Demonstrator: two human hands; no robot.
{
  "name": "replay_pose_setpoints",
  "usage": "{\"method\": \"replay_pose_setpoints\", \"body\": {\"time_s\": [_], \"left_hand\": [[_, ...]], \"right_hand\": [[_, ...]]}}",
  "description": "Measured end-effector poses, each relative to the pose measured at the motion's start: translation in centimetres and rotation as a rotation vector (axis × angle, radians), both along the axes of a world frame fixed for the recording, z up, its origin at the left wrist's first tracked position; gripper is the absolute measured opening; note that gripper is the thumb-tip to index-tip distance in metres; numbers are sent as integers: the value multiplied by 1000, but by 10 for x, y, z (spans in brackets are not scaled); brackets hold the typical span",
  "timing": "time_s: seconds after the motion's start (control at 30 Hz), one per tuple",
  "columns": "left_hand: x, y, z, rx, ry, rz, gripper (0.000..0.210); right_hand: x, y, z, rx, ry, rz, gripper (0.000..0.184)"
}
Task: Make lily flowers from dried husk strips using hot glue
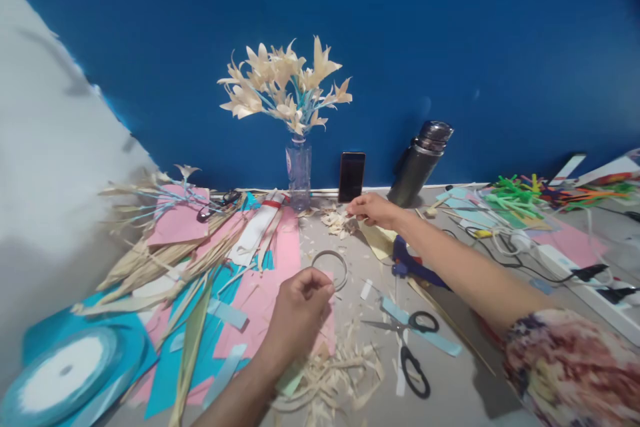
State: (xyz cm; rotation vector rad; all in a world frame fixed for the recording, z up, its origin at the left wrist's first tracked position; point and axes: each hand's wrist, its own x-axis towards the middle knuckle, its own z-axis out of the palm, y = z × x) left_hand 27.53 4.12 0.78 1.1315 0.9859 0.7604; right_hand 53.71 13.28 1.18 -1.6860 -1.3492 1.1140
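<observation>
My left hand (304, 303) hovers over pink paper (250, 300), thumb and fingertips pressed together. Whatever it may pinch is too small to make out. Just beyond it lies a thin grey ring (345, 267). My right hand (374, 209) reaches forward to a small heap of pale husk scraps (336, 221), its fingers closed at the heap's right edge; I cannot make out what is between them. Black-handled scissors (407, 327) lie partly open between my arms. A blue glue gun (415, 263) rests beside my right forearm. Curled pale trimmings (340, 377) are strewn near me.
Pale husk flowers (285, 77) stand in a plastic bottle (299, 173) by the blue wall. A phone (351, 177) and a leaning flask (421, 163) are at the back. Ribbon rolls (65, 370) and dried husks (135, 273) lie left; a power strip (590, 293) with cables lies right.
</observation>
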Motion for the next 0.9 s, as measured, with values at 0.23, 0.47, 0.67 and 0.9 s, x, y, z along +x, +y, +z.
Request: {"method": "replay_pose_setpoints", "body": {"time_s": [0.23,0.47,0.67,0.9], "left_hand": [[-4,3,-14,-131,-194,-26,29],[-11,10,-9,-105,-394,-49,32],[-9,9,-14,-23,-302,-37,30],[-8,10,-14,-126,-461,-57,33]], "right_hand": [[-33,-71,14,-29,490,-17,31],[-86,-118,5,-85,773,66,34],[-95,-120,-6,-18,719,16,34],[-93,-123,-12,161,579,-108,24]]}}
